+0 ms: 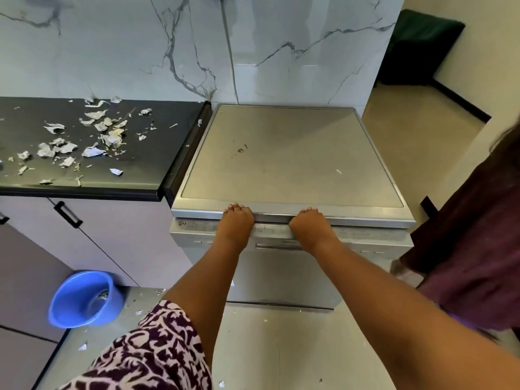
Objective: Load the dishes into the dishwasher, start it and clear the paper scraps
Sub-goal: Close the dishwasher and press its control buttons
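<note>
The silver dishwasher stands right of the black counter, its door up against the body. My left hand and my right hand both press on the control strip at the top of the door. Their fingertips lie over the front lip of the dishwasher's top. Neither hand holds anything. Several torn paper scraps are strewn over the counter, and smaller bits lie on the floor. No dishes show outside the machine.
A blue bucket with something shiny inside stands on the floor at the left, below cabinet doors with black handles. Another person in dark maroon clothing stands close at the right. A doorway opens beyond the dishwasher's right side.
</note>
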